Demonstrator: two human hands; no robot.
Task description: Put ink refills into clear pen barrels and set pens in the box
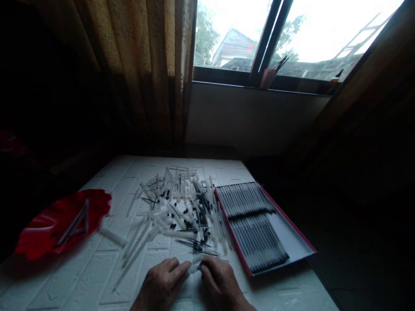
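At the near side of the table, my left hand (pixel 164 280) is closed, thumb and fingers pinching a clear plastic pen barrel (pixel 193 268). Just to its right, my right hand (pixel 222 283) is closed too, its fingertips on a small dark piece (pixel 200 266) at the barrel's other end. How far the two parts are joined cannot be seen. Beyond the hands lies a loose pile of clear pen barrels (pixel 177 188), with thin black refills (pixel 201 209) and small black plugs (pixel 173 226) scattered through it.
Right of the pile, a shallow pink-edged box (pixel 241 259) holds two rows of pens (pixel 256 242) with black ends. A red scalloped dish (pixel 35 239) with several clear tubes stands at left. The white brick-patterned table (pixel 81 276) ends near a windowed wall with curtains (pixel 145 65).
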